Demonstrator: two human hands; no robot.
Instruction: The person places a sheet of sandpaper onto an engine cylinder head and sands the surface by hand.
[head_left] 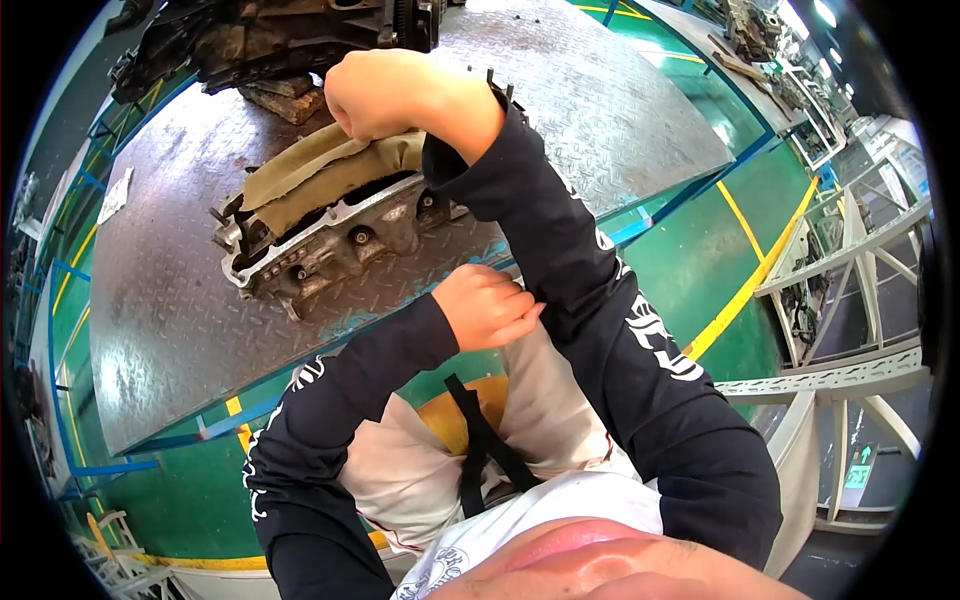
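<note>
Over the tan cloth (335,172) my right hand (405,98) is curled into a fist. Its fingertips are hidden, so I cannot make out what it holds, if anything. The cloth lies folded along the top of a metal engine part (362,237). Lower down, at the table's near edge, my left hand (487,308) is closed, its fingers pinching the black sleeve (560,270) of my right arm.
The engine part lies on a steel-plate table (160,300) with a blue frame. A larger dark engine block (290,40) stands behind, beside wooden blocks (285,98). White metal racks (850,240) stand at the right. A small white scrap (116,196) lies at the table's left.
</note>
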